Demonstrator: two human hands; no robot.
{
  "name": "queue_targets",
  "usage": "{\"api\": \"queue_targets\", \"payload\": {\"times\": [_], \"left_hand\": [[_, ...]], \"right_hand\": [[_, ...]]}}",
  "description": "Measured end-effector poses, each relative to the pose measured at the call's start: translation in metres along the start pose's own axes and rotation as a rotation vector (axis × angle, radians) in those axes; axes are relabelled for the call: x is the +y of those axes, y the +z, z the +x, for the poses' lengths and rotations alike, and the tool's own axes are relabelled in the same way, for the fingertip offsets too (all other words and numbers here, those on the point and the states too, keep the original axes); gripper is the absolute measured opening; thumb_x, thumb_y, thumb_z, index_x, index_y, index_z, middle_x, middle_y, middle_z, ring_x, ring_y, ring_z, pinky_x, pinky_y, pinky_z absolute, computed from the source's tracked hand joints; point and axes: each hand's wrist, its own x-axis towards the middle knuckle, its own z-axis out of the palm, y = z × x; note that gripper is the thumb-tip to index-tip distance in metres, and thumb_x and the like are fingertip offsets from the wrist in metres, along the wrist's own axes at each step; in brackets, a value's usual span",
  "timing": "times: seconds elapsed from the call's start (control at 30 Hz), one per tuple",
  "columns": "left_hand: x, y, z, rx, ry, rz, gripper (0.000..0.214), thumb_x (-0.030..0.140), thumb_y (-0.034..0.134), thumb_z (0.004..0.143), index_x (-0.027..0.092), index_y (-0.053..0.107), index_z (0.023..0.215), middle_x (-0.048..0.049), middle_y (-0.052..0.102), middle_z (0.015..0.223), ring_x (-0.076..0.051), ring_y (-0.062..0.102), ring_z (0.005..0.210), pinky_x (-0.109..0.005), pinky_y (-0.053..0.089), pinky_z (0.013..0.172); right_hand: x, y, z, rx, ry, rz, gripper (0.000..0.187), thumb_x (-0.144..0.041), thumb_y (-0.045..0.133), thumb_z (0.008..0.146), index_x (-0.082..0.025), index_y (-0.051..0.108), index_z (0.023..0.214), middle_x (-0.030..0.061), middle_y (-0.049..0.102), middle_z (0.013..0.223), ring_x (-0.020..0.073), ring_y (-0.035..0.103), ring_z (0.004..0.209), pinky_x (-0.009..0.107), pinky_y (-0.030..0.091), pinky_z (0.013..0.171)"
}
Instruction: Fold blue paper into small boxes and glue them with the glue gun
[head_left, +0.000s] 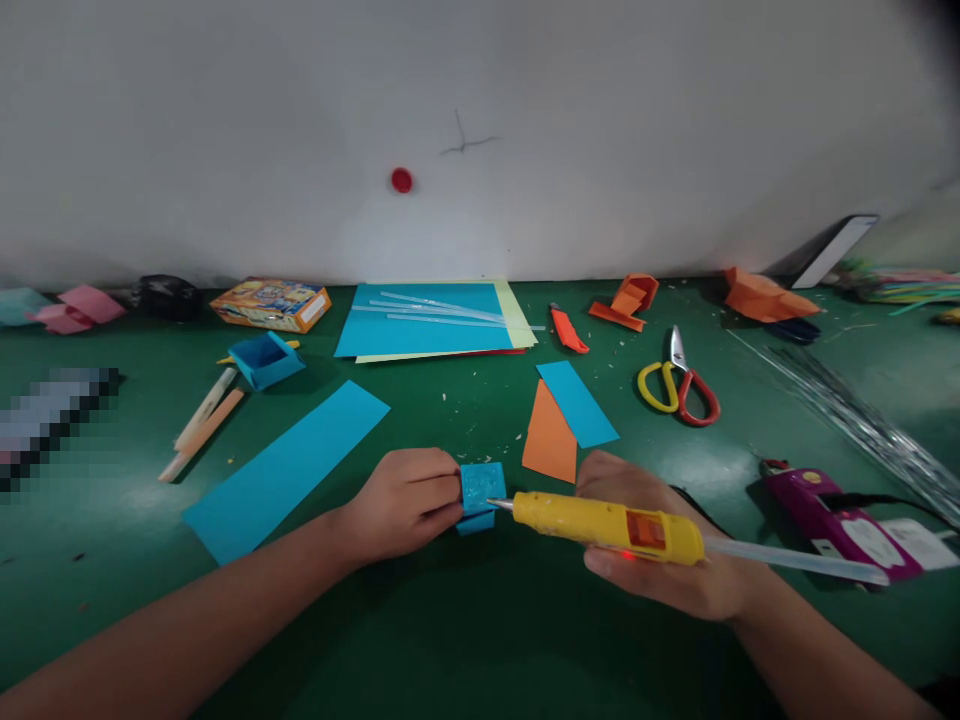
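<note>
My left hand (409,502) grips a small folded blue paper box (482,486) by its left side, fingers closed on it. Shiny glue shows on the box's upper face. In my right hand (675,585) is a yellow hot glue gun (574,517), its metal tip at the lower right of that glued face. A clear glue stick (799,560) juts out of the gun's back end, and a red light glows on its side. Just beyond my hands lie an orange paper piece (551,445) and a blue paper strip (579,403) overlapping it.
A long blue strip (289,470) lies left. Behind are stacked coloured sheets (427,335) with glue sticks, a red cutter (568,330) and scissors (679,380). An open blue paper box (267,360) sits back left. A purple power strip (832,520) with cables is at right.
</note>
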Motion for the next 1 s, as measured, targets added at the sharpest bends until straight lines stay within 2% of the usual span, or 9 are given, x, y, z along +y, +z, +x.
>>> {"api": "queue_targets", "payload": {"times": [0.33, 0.63, 1.0], "left_hand": [[0.0005, -0.0007, 0.0016, 0.007, 0.011, 0.015, 0.029, 0.027, 0.051, 0.100, 0.017, 0.061, 0.075, -0.0023, 0.059, 0.068, -0.013, 0.052, 0.059, -0.026, 0.038, 0.055], [0.0011, -0.0002, 0.0020, 0.014, 0.015, 0.015, 0.031, 0.027, 0.048, 0.101, 0.017, 0.059, 0.073, -0.0030, 0.060, 0.069, -0.013, 0.051, 0.059, -0.027, 0.037, 0.055], [-0.0008, 0.0003, 0.0005, 0.027, 0.014, -0.030, 0.030, 0.026, 0.050, 0.100, 0.017, 0.059, 0.074, -0.0029, 0.062, 0.071, -0.013, 0.054, 0.060, -0.027, 0.040, 0.057]], "right_hand": [[-0.0015, 0.0008, 0.0028, 0.018, -0.008, -0.034, 0.031, -0.041, 0.051, 0.095, -0.023, 0.039, 0.073, -0.0008, 0.047, 0.070, 0.0175, 0.043, 0.066, 0.036, 0.032, 0.063], [-0.0033, 0.0020, 0.0038, 0.077, 0.001, 0.021, 0.019, -0.036, 0.054, 0.094, -0.023, 0.048, 0.081, 0.0010, 0.055, 0.078, 0.0181, 0.049, 0.070, 0.036, 0.036, 0.064], [-0.0027, 0.0040, 0.0039, 0.153, 0.066, 0.064, 0.018, -0.037, 0.056, 0.094, -0.022, 0.055, 0.083, 0.0024, 0.059, 0.081, 0.0172, 0.052, 0.070, 0.034, 0.040, 0.065]]}}
